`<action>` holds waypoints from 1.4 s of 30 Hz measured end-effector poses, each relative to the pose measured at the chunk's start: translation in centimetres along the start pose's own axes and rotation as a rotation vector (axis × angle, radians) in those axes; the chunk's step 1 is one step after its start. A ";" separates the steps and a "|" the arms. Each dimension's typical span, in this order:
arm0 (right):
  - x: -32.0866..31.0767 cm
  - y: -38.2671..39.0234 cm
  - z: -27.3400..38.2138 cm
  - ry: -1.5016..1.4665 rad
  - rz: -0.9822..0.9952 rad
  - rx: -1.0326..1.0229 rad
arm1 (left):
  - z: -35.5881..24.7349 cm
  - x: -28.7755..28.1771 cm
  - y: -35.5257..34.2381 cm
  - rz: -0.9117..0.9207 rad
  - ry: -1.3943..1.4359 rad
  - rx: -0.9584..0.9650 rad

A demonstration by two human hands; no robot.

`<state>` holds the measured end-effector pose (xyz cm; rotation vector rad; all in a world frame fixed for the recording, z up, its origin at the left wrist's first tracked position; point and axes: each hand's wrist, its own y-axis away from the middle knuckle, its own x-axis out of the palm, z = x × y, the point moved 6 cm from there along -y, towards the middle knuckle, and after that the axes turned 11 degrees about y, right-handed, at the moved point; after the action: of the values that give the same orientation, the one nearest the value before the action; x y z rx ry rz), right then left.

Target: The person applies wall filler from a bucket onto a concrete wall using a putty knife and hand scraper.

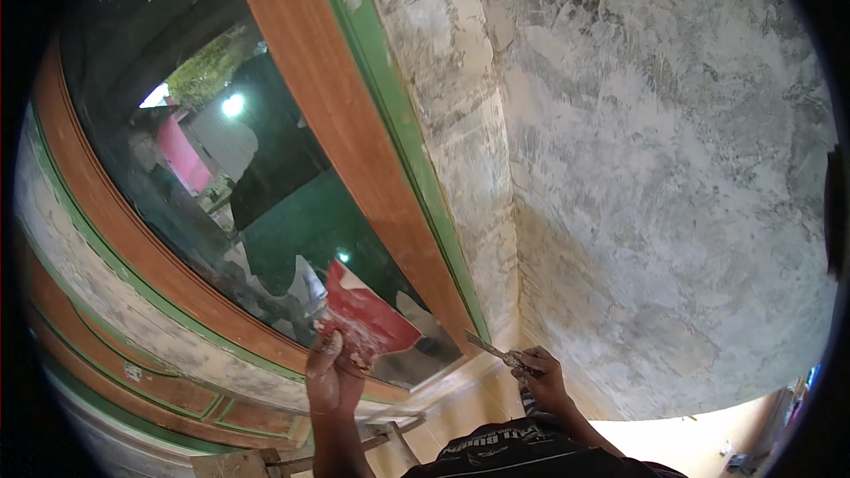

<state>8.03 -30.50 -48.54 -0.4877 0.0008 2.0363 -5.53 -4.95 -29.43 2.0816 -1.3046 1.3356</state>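
My left hand (332, 379), dusted with whitish smears, grips a red sheet-like piece (382, 317) by its lower edge. Pale paste is spread over part of its face, and its corners stick up in front of the window glass (297, 221). My right hand (544, 381) is closed around a putty knife (482, 343). Its thin blade points up and left, near the lower corner of the brown wooden window frame (332, 93). Whether the blade touches the frame or the wall corner I cannot tell.
A green strip (390, 97) borders the frame. To the right, a wall (655, 177) carries patchy grey and white plaster, meeting the window reveal in a corner. Below my left forearm is a rough wooden stand (235, 463). Brown and green panelling (164, 376) curves along the lower left.
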 end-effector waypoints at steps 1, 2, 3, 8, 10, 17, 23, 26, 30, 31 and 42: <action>-0.4 -0.5 -0.4 -0.012 -0.006 -0.009 | -0.9 2.0 -0.9 -0.102 -0.132 0.107; -0.7 -1.0 -0.8 -0.038 -0.032 -0.039 | -1.7 3.8 -1.8 -0.082 -0.163 0.175; -1.0 -1.5 -1.1 -0.065 -0.059 -0.067 | -2.2 5.0 -2.7 -0.075 -0.176 0.187; -2.1 -3.2 -1.2 -0.156 -0.053 -0.047 | -7.0 14.2 -5.9 0.318 -0.729 0.710; -2.4 -3.7 -1.4 -0.161 -0.066 -0.060 | -7.0 18.7 -6.9 0.397 -1.098 1.069; -3.8 -4.5 -1.3 -0.162 -0.101 -0.127 | -2.7 28.8 -14.1 0.813 -1.983 1.619; -3.8 -4.5 -2.5 -0.126 -0.105 -0.078 | -1.2 30.4 -20.6 1.106 -2.303 1.660; -4.1 -4.6 -2.5 -0.104 -0.106 -0.076 | -1.0 30.6 -22.2 1.146 -2.460 1.622; -3.6 -4.8 -3.3 -0.123 -0.097 -0.061 | -1.7 30.8 -22.4 1.087 -2.597 1.507; -3.5 -4.9 -3.6 -0.107 -0.101 -0.077 | -2.0 30.9 -21.8 1.093 -2.597 1.499; -2.8 -3.9 -4.5 -0.083 -0.092 -0.058 | -2.8 30.0 -17.2 1.095 -2.436 1.672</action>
<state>13.98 -31.85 -50.91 -0.4319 -0.1293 1.9693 11.40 -9.52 0.53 -0.6018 0.2801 0.5480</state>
